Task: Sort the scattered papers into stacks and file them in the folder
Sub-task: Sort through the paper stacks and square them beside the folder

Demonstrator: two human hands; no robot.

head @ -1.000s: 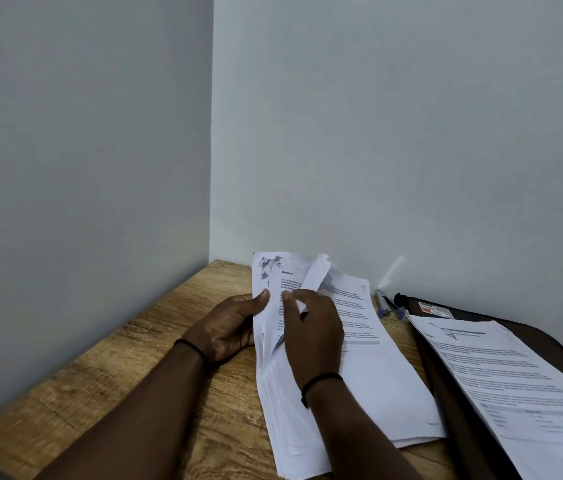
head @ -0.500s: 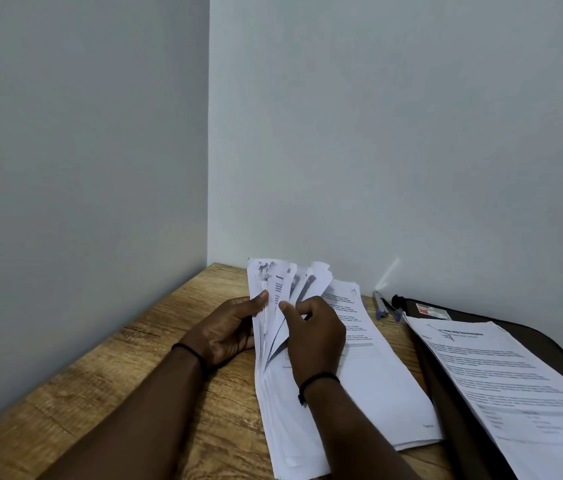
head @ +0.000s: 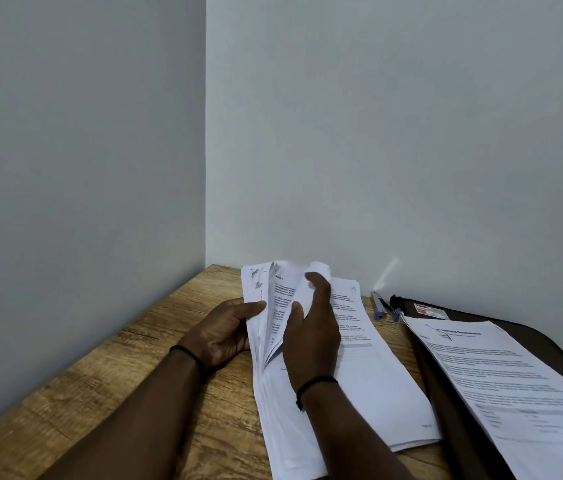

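Wooden desk (head: 107, 368) in wall corner: left hand (head: 226, 332) gripping paper stack (head: 370, 393) edge, right hand (head: 311, 336) pinching lifted sheets, folder (head: 446, 403) right, sheet (head: 501, 379) on it; loose pinch could spill the fanned pages.

The desk (head: 107, 368) is wood-grain board, matt and streaky, tan with darker veins. The papers (head: 370, 393) near its far edge are thin white sheets, matt, printed in black. The folder (head: 453, 410) at the right edge looks dark brown, smooth, faintly sheened. Walls (head: 377, 133) are flat matt paint.
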